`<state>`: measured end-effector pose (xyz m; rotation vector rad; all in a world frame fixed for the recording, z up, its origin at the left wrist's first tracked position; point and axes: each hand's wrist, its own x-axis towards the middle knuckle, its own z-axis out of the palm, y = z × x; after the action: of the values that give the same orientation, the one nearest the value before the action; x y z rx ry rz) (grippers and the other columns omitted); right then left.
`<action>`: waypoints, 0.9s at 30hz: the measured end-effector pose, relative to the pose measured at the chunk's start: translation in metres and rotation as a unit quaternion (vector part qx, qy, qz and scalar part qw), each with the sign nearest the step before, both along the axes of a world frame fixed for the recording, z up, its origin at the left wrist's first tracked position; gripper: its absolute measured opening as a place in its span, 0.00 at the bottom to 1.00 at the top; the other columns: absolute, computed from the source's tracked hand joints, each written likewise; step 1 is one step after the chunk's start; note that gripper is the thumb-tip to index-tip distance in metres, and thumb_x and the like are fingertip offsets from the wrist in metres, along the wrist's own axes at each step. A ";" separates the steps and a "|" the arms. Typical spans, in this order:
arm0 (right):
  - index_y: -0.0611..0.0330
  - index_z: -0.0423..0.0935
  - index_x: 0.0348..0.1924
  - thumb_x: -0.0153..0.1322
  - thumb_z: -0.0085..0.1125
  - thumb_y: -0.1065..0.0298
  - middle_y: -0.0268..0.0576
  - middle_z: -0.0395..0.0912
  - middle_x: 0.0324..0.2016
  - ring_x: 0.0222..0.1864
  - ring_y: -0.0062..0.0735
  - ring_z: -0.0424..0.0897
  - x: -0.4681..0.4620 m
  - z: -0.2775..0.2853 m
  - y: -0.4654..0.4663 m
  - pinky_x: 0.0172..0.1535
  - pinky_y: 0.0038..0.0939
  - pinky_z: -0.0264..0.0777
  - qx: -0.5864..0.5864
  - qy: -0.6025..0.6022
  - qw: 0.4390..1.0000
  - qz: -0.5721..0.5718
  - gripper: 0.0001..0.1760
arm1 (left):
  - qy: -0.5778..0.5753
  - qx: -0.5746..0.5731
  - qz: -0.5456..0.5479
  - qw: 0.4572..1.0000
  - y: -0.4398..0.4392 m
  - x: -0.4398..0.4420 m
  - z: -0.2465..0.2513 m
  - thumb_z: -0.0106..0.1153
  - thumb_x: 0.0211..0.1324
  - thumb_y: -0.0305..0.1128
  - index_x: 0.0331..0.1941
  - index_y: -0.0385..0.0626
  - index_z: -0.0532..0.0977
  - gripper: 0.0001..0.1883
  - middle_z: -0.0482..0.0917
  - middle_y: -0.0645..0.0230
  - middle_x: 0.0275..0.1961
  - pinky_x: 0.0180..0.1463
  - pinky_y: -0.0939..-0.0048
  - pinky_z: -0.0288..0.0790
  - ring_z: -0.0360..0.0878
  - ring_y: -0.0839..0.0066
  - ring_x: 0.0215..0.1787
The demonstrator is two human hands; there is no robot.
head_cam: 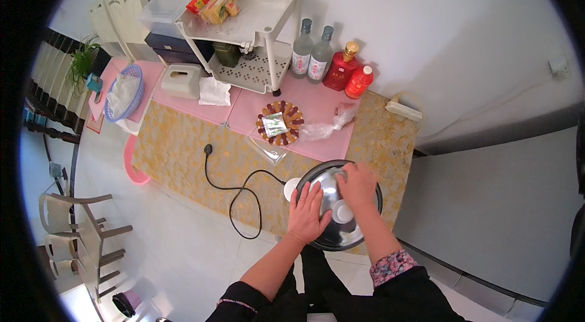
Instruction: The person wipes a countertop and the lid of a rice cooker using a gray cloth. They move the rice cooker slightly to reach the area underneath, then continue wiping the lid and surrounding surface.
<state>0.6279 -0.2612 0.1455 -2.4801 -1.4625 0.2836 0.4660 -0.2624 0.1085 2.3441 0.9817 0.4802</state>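
Note:
A shiny domed lid (330, 191) with a white knob (342, 211) covers a round, dark-rimmed electric pan (377, 203) at the table's near edge. My left hand (309, 213) rests on the lid's left side, palm down, its fingers extended. On the far right part of the lid lies my right hand (358, 185), its fingers bent and slightly blurred. Whether anything is under those fingers is hidden. From the white connector (291, 189) at the pan's left, a black power cord (259, 205) loops to a plug (208, 149).
Beyond the pan are a ring-shaped plate of snacks (292, 116), a plastic bag (320, 131) and several bottles (336, 68). A white shelf rack (256, 18) stands at the back. A power strip (404, 110) lies on the right; a blue basket (138, 99) sits far left.

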 end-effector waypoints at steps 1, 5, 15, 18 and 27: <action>0.50 0.78 0.34 0.61 0.64 0.58 0.39 0.75 0.33 0.41 0.40 0.75 -0.005 0.001 -0.002 0.43 0.45 0.61 -0.012 -0.008 1.000 0.026 0.12 | -0.004 -0.001 0.002 1.000 -0.001 0.000 -0.001 0.54 0.55 0.46 0.59 0.39 0.63 0.31 0.62 0.58 0.67 0.70 0.47 0.42 0.54 0.55 0.71; 0.50 0.78 0.34 0.61 0.64 0.58 0.40 0.75 0.33 0.41 0.41 0.75 0.005 0.002 0.005 0.43 0.46 0.62 -0.008 0.029 0.999 0.014 0.11 | -0.017 0.002 -0.002 1.000 0.002 0.003 0.002 0.54 0.55 0.45 0.58 0.39 0.64 0.30 0.62 0.58 0.67 0.70 0.47 0.42 0.55 0.55 0.70; 0.52 0.78 0.34 0.60 0.66 0.58 0.40 0.75 0.33 0.40 0.40 0.75 0.009 0.004 0.013 0.43 0.44 0.61 -0.030 0.009 1.000 0.000 0.13 | -0.029 -0.005 -0.002 1.000 0.003 0.002 0.003 0.54 0.55 0.45 0.58 0.38 0.64 0.30 0.62 0.58 0.67 0.70 0.48 0.41 0.54 0.55 0.70; 0.53 0.78 0.33 0.60 0.65 0.58 0.40 0.75 0.33 0.40 0.41 0.75 -0.001 0.007 0.006 0.43 0.44 0.61 -0.029 -0.013 0.999 0.015 0.13 | -0.009 -0.025 0.000 1.000 0.001 0.000 0.003 0.54 0.55 0.45 0.57 0.39 0.65 0.30 0.62 0.58 0.67 0.71 0.48 0.41 0.54 0.55 0.70; 0.54 0.76 0.37 0.61 0.64 0.58 0.41 0.75 0.35 0.42 0.42 0.75 0.005 0.004 0.016 0.44 0.44 0.62 -0.029 -0.006 1.000 -0.008 0.15 | -0.019 -0.007 -0.003 1.000 0.002 0.004 0.000 0.54 0.55 0.45 0.57 0.39 0.65 0.30 0.62 0.58 0.67 0.71 0.48 0.41 0.55 0.55 0.70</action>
<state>0.6326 -0.2456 0.1498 -2.5418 -1.4590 0.3144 0.4701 -0.2603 0.1085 2.3171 0.9571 0.5112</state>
